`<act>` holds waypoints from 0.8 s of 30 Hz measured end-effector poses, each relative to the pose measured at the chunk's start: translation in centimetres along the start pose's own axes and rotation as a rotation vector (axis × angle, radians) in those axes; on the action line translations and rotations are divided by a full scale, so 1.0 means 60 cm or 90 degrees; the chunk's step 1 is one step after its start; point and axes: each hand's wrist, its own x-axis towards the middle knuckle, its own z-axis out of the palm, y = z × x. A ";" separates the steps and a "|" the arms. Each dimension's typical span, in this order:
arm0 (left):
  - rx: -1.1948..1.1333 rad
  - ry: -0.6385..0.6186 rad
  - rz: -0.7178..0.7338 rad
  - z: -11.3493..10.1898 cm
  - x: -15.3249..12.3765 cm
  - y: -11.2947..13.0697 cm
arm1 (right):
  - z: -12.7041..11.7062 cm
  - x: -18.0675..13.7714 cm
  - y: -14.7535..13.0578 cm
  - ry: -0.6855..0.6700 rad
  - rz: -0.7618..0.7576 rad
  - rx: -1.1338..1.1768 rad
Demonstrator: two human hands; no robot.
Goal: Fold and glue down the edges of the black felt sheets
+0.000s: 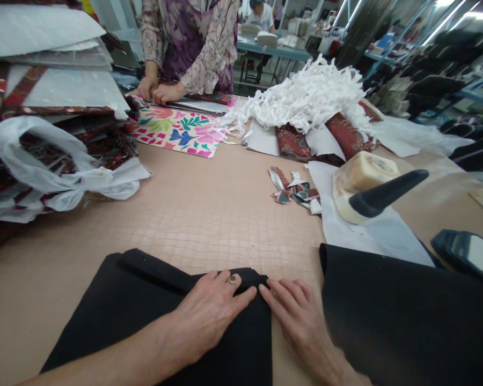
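- Across the wide tan table (193,214) we see everything laid out, with our work at the near edge and a co-worker's hands (161,92) busy at the far side.
- Our black cloth (145,316) lies flat at the near edge, left of centre. It looks like several stacked layers, their edges lined up at the far right corner. We judge it soft, limp and fairly light. It seems matte enough not to slide, yet the layers would likely shift if dragged by one corner.
- A second black piece (406,321) lies just beside it on the right.
- A heap of white strips (306,96) sits well apart, toward the far side.
- Our left hand (209,316) rests flat on the cloth's far right corner, fingers stretched out, pinching nothing.
- Our right hand (301,321) lies flat on the bare table, fingertips touching the cloth's edge, also closed on nothing.
- We think the best hold is a pinch through all layers along that right edge, with the other palm pressing down.
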 end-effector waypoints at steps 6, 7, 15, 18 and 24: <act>-0.055 0.036 -0.036 -0.033 0.019 0.024 | -0.012 -0.029 0.009 0.100 0.179 0.034; -0.074 0.046 -0.054 -0.035 0.023 0.028 | -0.012 -0.027 0.005 0.105 0.198 0.059; -0.238 0.097 -0.183 -0.029 0.037 0.028 | -0.005 0.019 -0.031 0.116 0.364 0.260; -0.269 0.119 -0.176 -0.032 0.032 0.028 | -0.012 0.031 -0.034 0.057 0.356 0.307; -0.291 0.154 -0.087 -0.030 0.026 0.038 | -0.017 0.040 -0.035 0.007 0.266 0.380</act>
